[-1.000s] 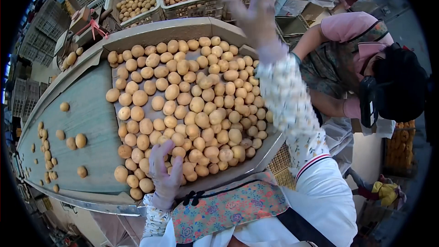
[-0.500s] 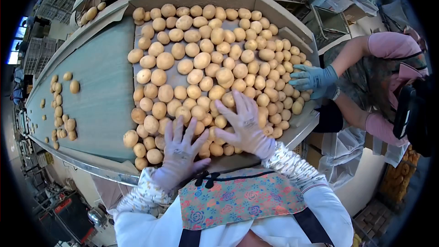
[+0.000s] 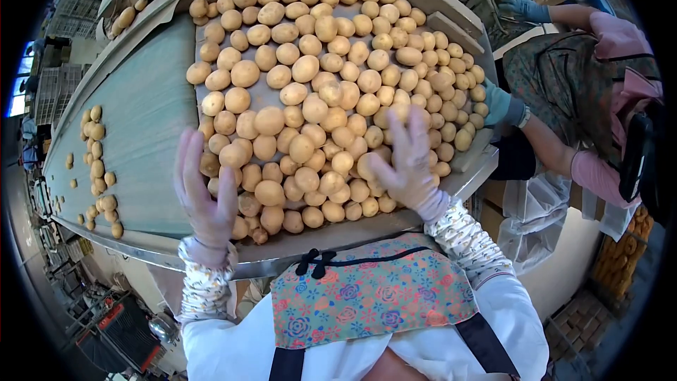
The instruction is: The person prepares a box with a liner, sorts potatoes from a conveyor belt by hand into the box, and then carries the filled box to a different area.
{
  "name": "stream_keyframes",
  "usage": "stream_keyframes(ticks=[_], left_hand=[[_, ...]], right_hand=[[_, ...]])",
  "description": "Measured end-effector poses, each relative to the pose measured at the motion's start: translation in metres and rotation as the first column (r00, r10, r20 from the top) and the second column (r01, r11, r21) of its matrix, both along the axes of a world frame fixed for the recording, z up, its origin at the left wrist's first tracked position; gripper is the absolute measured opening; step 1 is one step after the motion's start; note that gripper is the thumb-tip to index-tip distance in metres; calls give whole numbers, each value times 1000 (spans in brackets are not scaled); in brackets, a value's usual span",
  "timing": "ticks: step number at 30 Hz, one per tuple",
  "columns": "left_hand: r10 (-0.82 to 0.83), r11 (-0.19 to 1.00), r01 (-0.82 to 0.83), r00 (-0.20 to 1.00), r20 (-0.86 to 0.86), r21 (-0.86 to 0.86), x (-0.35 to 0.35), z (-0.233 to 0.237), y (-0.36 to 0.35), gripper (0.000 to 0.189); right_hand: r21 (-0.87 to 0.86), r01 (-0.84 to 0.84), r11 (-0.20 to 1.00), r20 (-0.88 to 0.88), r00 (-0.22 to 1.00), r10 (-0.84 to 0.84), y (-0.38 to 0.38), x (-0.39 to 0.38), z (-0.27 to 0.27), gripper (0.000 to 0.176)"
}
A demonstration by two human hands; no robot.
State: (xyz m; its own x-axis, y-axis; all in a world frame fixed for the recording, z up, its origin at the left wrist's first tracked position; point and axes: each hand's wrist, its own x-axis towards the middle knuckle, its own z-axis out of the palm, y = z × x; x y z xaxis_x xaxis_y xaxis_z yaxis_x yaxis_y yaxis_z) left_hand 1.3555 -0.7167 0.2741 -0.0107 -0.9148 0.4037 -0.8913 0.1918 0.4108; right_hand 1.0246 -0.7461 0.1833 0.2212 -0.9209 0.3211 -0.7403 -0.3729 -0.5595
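Many yellow-brown potatoes (image 3: pixel 301 148) cover the sorting tray (image 3: pixel 255 114), heaped most thickly in its near middle. Both my hands wear thin pale gloves. My left hand (image 3: pixel 204 187) is at the near left of the heap, fingers raised and apart, with no potato in it. At the right of the heap, my right hand (image 3: pixel 410 166) has its thumb and fingers spread, close over the potatoes; its fingertips are slightly blurred. Between the two hands lie loose potatoes, some piled on others.
A green conveyor belt (image 3: pixel 144 134) carrying more potatoes (image 3: pixel 96 169) runs off to the left. Metal walls edge the tray. At the right stands a co-worker (image 3: pixel 564 92), one blue glove (image 3: pixel 499 106) at the tray's end, the other (image 3: pixel 525 7) over a crate. Plastic bags (image 3: pixel 532 219) hang below.
My hands have moved apart, the left to the left and up, the right to the right. Potatoes between them are more heaped. One co-worker's hand has gone from the tray to the crate.
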Motion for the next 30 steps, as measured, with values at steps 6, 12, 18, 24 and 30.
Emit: stream_keyframes(ticks=[6, 12, 18, 24, 30], left_hand=[[43, 999, -22, 836, -548, 46, -14, -21, 35, 36], [156, 961, -275, 635, -757, -32, -14, -18, 23, 28], [249, 919, -391, 478, -843, 50, 6, -14, 44, 30], [369, 851, -471, 851, -374, -231, 13, -14, 40, 22], [210, 910, -384, 755, -621, -159, 10, -2, 16, 36]], right_hand=[[117, 8, 993, -34, 999, -4, -54, 5, -29, 67], [-11, -480, 877, -231, 854, 465, -60, 78, -4, 56], [-273, -237, 932, 7, 969, 249, -79, 67, -13, 54], [-190, -304, 933, -39, 952, 302, -50, 60, -2, 41], [208, -621, 755, -339, 679, 651, -15, 140, 45, 23]])
